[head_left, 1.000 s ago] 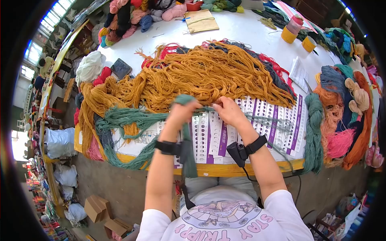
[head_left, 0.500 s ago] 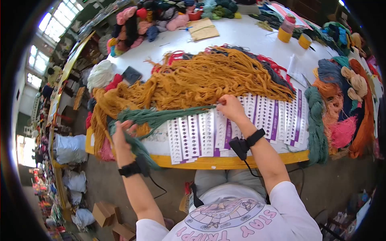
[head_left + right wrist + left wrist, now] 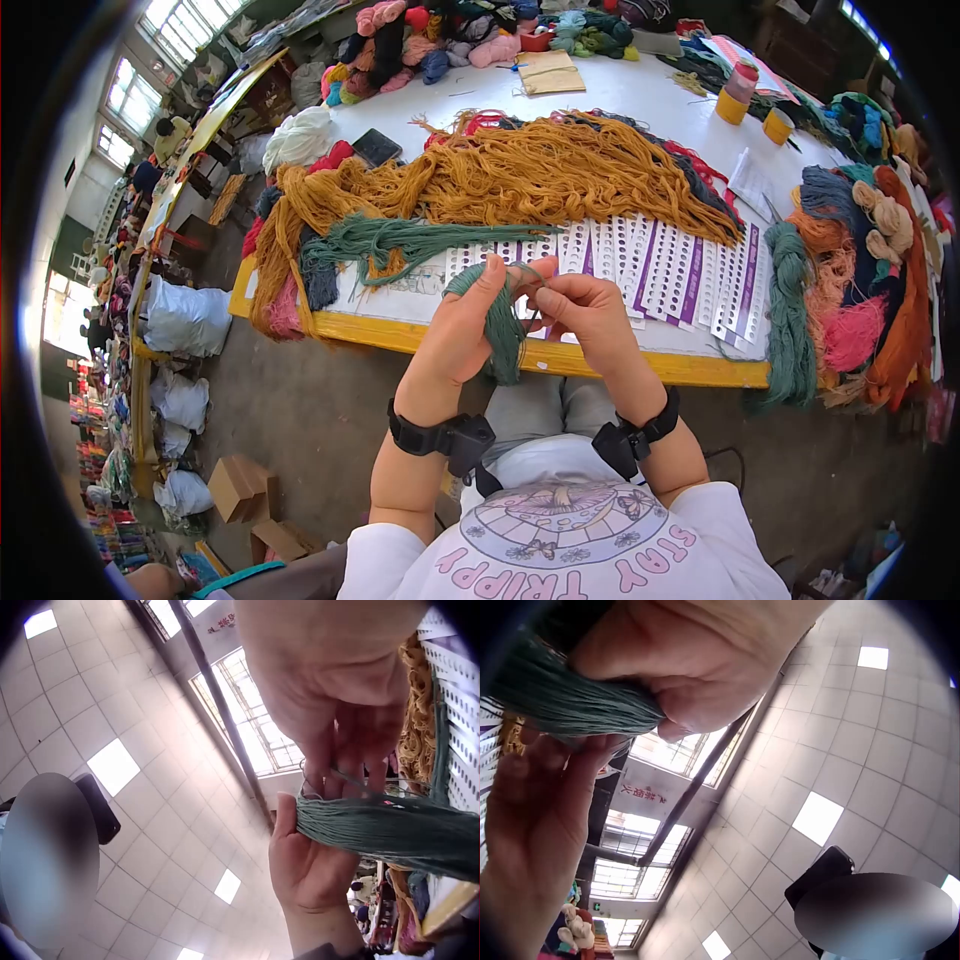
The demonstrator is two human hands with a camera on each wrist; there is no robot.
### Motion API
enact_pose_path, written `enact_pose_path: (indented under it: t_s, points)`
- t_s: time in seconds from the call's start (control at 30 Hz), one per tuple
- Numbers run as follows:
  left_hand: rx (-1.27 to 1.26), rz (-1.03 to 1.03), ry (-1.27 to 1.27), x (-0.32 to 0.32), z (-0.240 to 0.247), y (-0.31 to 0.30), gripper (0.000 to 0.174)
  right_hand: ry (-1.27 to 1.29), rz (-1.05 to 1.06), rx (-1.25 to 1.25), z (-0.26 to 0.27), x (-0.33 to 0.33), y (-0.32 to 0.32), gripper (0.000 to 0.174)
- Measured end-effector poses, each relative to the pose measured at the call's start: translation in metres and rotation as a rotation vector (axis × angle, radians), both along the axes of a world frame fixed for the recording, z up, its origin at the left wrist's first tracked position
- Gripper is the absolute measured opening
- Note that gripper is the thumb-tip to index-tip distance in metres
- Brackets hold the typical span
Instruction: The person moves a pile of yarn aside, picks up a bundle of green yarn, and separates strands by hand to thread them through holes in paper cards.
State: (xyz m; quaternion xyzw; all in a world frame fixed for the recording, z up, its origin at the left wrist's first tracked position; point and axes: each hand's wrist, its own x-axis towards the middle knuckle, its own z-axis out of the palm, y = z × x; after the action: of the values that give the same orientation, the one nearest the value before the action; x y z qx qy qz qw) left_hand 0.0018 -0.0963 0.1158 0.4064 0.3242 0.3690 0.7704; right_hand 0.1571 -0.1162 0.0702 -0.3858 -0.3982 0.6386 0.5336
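Tabletop [image 3: 640, 95] edge, just in front of cards [image 3: 690, 280]: left hand [image 3: 465, 335] grips green hank [image 3: 503, 340] looped over its palm, right hand [image 3: 592, 318] pinches a few strands off it; I'd hold hank taut and pinch near left thumb so strands part cleanly.

The head camera is looking steeply down over the table [image 3: 640, 362] edge at the left hand [image 3: 462, 335] and right hand [image 3: 592, 318]. Each wrist camera is peering up past its palm, very close, toward the ceiling [image 3: 840, 750]; all three are sharing the green yarn bundle [image 3: 503, 340].
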Motion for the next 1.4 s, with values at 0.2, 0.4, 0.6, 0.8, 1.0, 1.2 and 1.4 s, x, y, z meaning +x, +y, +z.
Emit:
enact_pose_path:
  t_s: [0.2,0.4,0.6,0.8,1.0,1.2,1.4]
  points:
    - [-0.032,0.018,-0.035,-0.001,-0.006,-0.001,0.052,-0.002,-0.005,0.093,-0.003,0.008,-0.011,0.018]
    - [-0.087,0.031,-0.112,-0.004,-0.007,-0.001,0.053,0.066,-0.03,0.082,0.0,0.004,-0.01,0.02]
    - [-0.132,-0.013,-0.223,-0.003,-0.017,0.003,0.058,0.089,-0.069,0.029,0.001,-0.001,-0.007,0.021]
    - [-0.057,-0.036,-0.087,0.007,-0.011,0.0,0.061,-0.24,-0.046,0.119,0.005,-0.008,-0.004,0.021]
    - [-0.063,-0.051,-0.098,0.002,-0.013,0.005,0.065,0.112,-0.054,-0.073,0.011,-0.007,-0.002,0.015]
    - [-0.057,-0.11,-0.124,0.003,-0.019,0.009,0.067,-0.139,0.025,0.039,-0.001,-0.005,-0.001,0.015]
    - [-0.111,-0.083,-0.13,0.004,-0.017,0.011,0.066,0.093,-0.075,-0.06,0.005,-0.005,-0.003,0.017]
